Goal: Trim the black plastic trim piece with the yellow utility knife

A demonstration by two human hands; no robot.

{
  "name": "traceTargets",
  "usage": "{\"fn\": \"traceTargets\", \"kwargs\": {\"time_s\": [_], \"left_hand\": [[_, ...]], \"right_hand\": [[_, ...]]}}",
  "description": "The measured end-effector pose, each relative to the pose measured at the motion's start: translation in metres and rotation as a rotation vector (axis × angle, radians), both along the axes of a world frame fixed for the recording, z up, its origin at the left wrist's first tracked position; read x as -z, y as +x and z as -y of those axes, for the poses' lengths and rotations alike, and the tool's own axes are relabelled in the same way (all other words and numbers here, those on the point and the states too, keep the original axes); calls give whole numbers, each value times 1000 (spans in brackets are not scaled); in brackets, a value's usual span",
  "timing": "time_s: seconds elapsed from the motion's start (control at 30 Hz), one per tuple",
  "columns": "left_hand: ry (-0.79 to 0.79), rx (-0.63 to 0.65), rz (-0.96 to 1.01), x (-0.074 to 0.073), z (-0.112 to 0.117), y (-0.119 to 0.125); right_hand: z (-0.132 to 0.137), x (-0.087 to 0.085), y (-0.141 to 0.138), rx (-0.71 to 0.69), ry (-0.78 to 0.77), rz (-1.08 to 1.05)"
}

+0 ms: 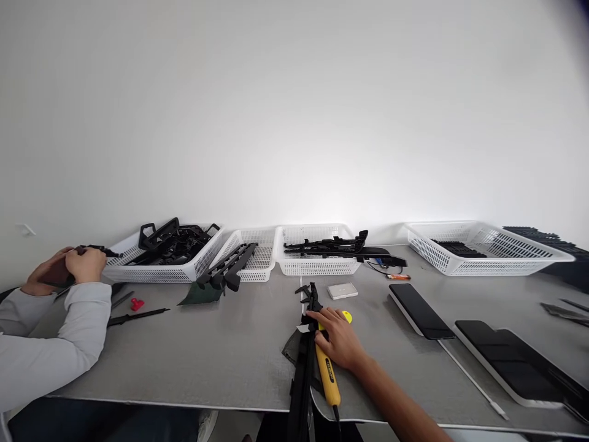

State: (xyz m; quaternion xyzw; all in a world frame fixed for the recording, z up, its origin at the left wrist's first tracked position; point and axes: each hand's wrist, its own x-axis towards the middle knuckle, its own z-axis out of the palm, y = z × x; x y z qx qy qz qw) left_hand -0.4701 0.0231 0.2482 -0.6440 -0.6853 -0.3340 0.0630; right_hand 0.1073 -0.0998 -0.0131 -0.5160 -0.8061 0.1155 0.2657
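There is one view, from a camera worn on the person's head, facing forward and slightly down across a grey table [221, 356] toward a bare white wall [294, 110]. It sits close to the near table edge, so the right hand [339, 339] lies low in the middle. A row of white baskets [317, 265] along the wall looks small and distant.

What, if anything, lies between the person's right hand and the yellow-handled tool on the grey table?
Nothing visible does. The right hand already rests on the yellow-handled tool, fingers over its upper end, where it lies beside the long black plastic part on the grey table. The person's left hand is out of view.
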Motion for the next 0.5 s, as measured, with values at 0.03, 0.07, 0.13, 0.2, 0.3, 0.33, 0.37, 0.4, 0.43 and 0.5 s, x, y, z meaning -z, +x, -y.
{"fn": "traceTargets", "kwargs": {"time_s": [0.03,0.07,0.13,0.2,0.3,0.33,0.37,0.4,0.43,0.5], "left_hand": [[0,-29,34,1,1,-2],[3,-54,64,3,1,-3],[19,-85,115,6,1,-5],[25,-78,149,9,1,-5],[-2,-24,170,8,4,-2],[-22,0,170,7,5,0],[-46,27,169,5,6,2],[-72,56,165,4,8,4],[-101,89,160,2,9,6],[-161,166,144,-2,12,9]], "right_hand": [[0,0,0,0,0,2],[0,0,0,0,1,4],[0,0,-1,-2,4,10],[1,1,0,-6,4,16],[0,3,0,-16,-3,18],[0,4,0,-19,-6,16],[0,4,1,-20,-9,14],[0,4,1,-20,-11,11],[1,3,1,-18,-12,8],[1,1,1,-12,-15,4]]}}
